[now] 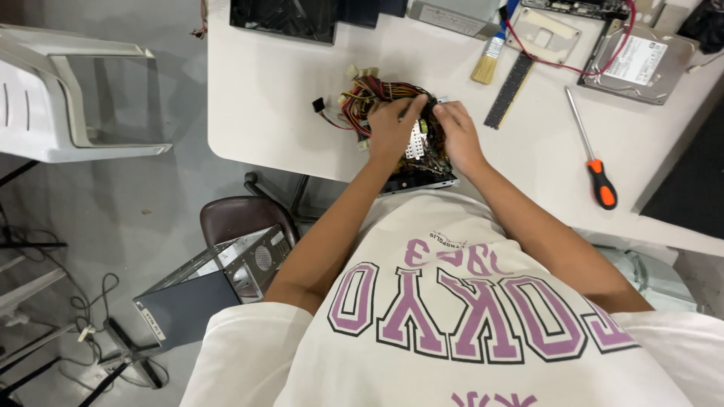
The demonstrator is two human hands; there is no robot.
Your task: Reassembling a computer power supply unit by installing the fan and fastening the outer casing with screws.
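Both hands sit on an opened computer power supply (419, 162) lying at the near edge of the white table (264, 98), directly ahead of the person's chest. Its long axis runs away from the body, with the multicoloured wire bundle (369, 96) spilling from the far-left end. The left hand (392, 128) lies flat over the unit's left side, its curled fingers pressing among the wires. The right hand (457, 136) covers the right side, and its fingertips (440, 110) appear pinched at the far edge, though what they grip is hidden. Both hands are equally close.

Farther right lie a memory stick (509, 90), a paintbrush (489, 59), an orange-handled screwdriver (593, 151) and a hard drive (639, 64). A computer case (211, 290) stands on the floor, lower left.
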